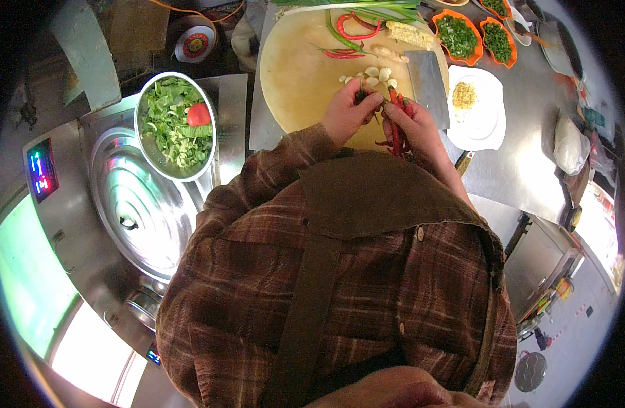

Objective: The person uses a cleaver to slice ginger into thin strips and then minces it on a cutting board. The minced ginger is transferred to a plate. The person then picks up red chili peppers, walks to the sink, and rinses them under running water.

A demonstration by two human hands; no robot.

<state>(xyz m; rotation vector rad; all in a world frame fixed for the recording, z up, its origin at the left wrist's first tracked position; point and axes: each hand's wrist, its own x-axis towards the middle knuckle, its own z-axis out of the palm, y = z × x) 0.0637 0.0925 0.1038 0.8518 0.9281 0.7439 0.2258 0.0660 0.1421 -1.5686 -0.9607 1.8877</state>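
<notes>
Both hands meet over the near right part of a round cutting board (297, 66). My right hand (414, 120) is closed around a bunch of red chili peppers (397, 135). At the chilies' upper end, my left hand (352, 109) pinches green stems (363, 94) between thumb and fingers. Just beyond the fingertips lie peeled garlic cloves (372, 76). A cleaver (427, 84) rests flat at the board's right side. Farther back on the board are a piece of ginger (390, 53), loose red and green chilies (358, 33), a pale yellow corn-like piece (409, 34) and scallions (343, 7).
A white plate (488, 115) with minced garlic-like bits is right of the cleaver. Orange dishes (457, 35) of chopped greens stand at the back right. To the left, a metal colander (175, 178) holds leafy greens and a tomato, beside a large round metal lid (139, 204).
</notes>
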